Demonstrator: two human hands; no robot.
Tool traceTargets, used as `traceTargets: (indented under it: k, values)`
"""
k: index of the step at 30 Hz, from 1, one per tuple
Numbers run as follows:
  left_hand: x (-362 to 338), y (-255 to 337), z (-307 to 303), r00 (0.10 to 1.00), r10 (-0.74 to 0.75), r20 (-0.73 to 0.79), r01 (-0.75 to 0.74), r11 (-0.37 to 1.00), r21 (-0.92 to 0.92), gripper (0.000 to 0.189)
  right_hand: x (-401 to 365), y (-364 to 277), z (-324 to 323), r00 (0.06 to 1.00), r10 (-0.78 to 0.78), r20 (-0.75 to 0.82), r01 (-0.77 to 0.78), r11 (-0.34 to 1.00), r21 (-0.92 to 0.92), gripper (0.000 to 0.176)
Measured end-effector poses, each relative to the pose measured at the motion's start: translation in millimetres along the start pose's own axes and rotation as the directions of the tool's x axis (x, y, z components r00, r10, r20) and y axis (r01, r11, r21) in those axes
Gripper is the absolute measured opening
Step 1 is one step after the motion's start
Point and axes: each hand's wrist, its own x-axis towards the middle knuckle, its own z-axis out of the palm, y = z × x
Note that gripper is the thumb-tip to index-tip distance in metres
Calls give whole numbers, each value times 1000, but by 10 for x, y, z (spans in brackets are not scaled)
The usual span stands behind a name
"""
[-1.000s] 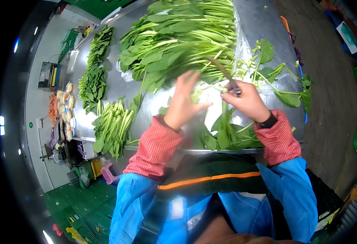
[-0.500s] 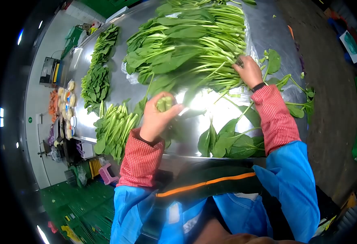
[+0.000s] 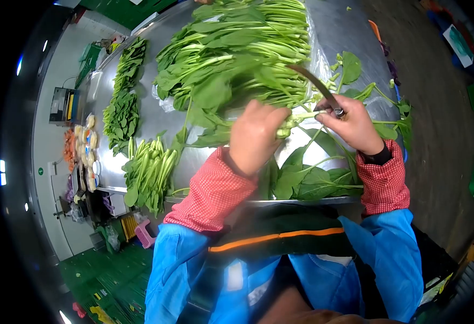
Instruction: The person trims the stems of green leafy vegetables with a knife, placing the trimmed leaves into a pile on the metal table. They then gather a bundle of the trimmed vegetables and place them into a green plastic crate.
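Observation:
My left hand (image 3: 254, 134) is wrapped round a small bunch of leafy green stalks (image 3: 284, 130), its cut ends pointing right. My right hand (image 3: 356, 123), close beside it, grips a small curved knife (image 3: 317, 82) with a dark blade pointing up and left. The right fingertips also touch the end of a pale stalk. Behind both hands lies a large pile of leafy greens (image 3: 248, 46), stems to the right. Loose leaves (image 3: 315, 183) lie on the metal table (image 3: 334, 21) below my hands.
A stack of bunched greens (image 3: 149, 170) sits at the table's near left. Another row of greens (image 3: 124, 100) runs along the left side. Trimmed leaves (image 3: 350, 67) lie at the right edge. Green crates (image 3: 112, 286) stand on the floor at lower left.
My left hand has moved right with its bunch. My right hand has come down and right from the pile, and the knife blade now shows clearly. The two hands are now close together.

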Motion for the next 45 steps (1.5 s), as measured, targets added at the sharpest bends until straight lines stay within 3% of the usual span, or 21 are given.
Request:
traceTargets:
  k: [2,4,6,9,11,12,15,18,22,24,26,27,28,29,32,36,39,41,42,44,45]
  values:
    - [37,43,122,995,-101,-6,100,989,-107,34,-51,121,15,987,143,-75,-127,973,191,23]
    - [64,17,251,977,-213,0,204,935,-290,25,-161,185,120,964,-28,-266,6,997,-83,15]
    - [79,18,290,872,-383,306,489,656,-575,24,-317,219,219,917,-287,-278,144,887,-439,12]
    - [74,30,330,789,-364,495,612,401,-682,26,-466,484,303,956,-147,-255,0,866,-500,11]
    - [53,19,379,789,-346,508,607,309,-732,28,-559,863,323,960,-57,-276,-97,852,-514,14]
    - [40,4,391,788,-341,513,603,262,-753,29,-542,837,311,954,-2,-300,-120,914,-388,15]
    - [9,11,425,750,-361,555,654,275,-705,31,-550,665,326,923,149,-356,-122,988,97,23]
    - [-24,1,504,785,-350,511,615,346,-709,31,-404,349,409,970,126,-207,-73,966,248,26]
    - [-145,-121,391,841,-326,431,540,553,-635,30,-303,397,438,986,59,-157,-37,989,144,23]
    - [-251,-198,286,853,-331,404,520,611,-597,29,-213,443,339,964,32,-265,-71,988,-140,31]
    - [-332,-264,112,769,-381,514,636,367,-679,32,-133,483,286,971,67,-231,-175,854,-489,45]
    - [-334,-256,-27,744,-386,545,654,252,-714,33,-73,460,334,980,73,-186,-165,819,-550,54]
    - [-345,-263,-116,722,-385,575,661,136,-738,34,6,394,390,977,154,-145,-206,852,-481,51]
    - [-385,-286,-145,708,-399,582,642,22,-766,38,111,385,496,981,112,-160,-163,920,-358,49]
    - [-523,-371,-217,703,-423,571,605,-65,-794,39,595,603,824,968,73,-242,-77,997,-9,42]
    - [-736,-534,-574,723,-540,431,558,88,-825,35,1306,1075,1062,906,153,-395,-172,985,-13,42]
    - [-984,-847,-1055,702,-678,219,653,489,-578,34,1600,1227,1031,919,155,-362,-238,951,-199,47]
    - [-1110,-1041,-1317,703,-710,-30,697,697,-170,32,1695,1226,1015,911,181,-372,-285,926,-247,50]
    - [-1246,-1220,-1414,800,-579,-156,596,795,108,32,1725,1249,1064,868,62,-493,-237,924,-301,47]
    - [-1453,-1548,-1521,881,-389,-268,472,718,511,35,1748,1128,990,892,151,-426,-306,895,-325,43]
    - [-1641,-1776,-1505,859,-433,-274,508,654,560,37,1767,1185,954,922,166,-349,-289,895,-339,43]
